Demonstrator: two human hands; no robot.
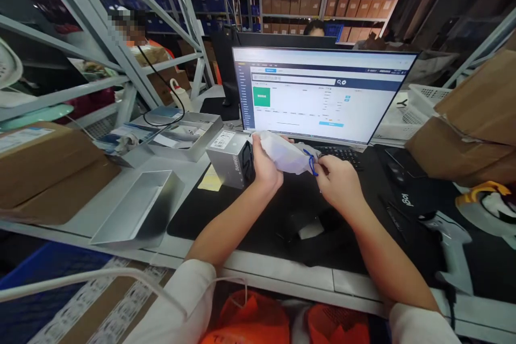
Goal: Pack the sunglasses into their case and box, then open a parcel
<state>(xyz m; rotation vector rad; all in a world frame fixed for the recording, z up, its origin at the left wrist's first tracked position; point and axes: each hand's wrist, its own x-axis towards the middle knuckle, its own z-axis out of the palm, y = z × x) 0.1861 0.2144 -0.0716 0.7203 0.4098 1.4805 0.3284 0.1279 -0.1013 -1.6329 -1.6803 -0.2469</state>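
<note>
A white drawstring pouch [284, 153] is held in front of the monitor, its contents hidden. My left hand [266, 166] is wrapped round the pouch's left end. At its right end, my right hand [336, 177] pinches the gathered neck, where a blue drawstring [310, 162] hangs in a loop. Just left of my left hand stands a grey product box [229, 156] with a white label on top. A yellow paper slip [210, 180] lies by its foot. Below my hands, a dark object with a pale patch [310, 230] rests on the black mat; I cannot make out its kind.
Behind the pouch stands a lit monitor [322, 97], with a keyboard [341, 156] below. Left are an open silver box part [135, 209], a silver tray [187, 137] and a cardboard box [56, 166]. A barcode scanner [449, 247] and tape roll [489, 207] lie right. Another person [141, 43] is beyond the frame.
</note>
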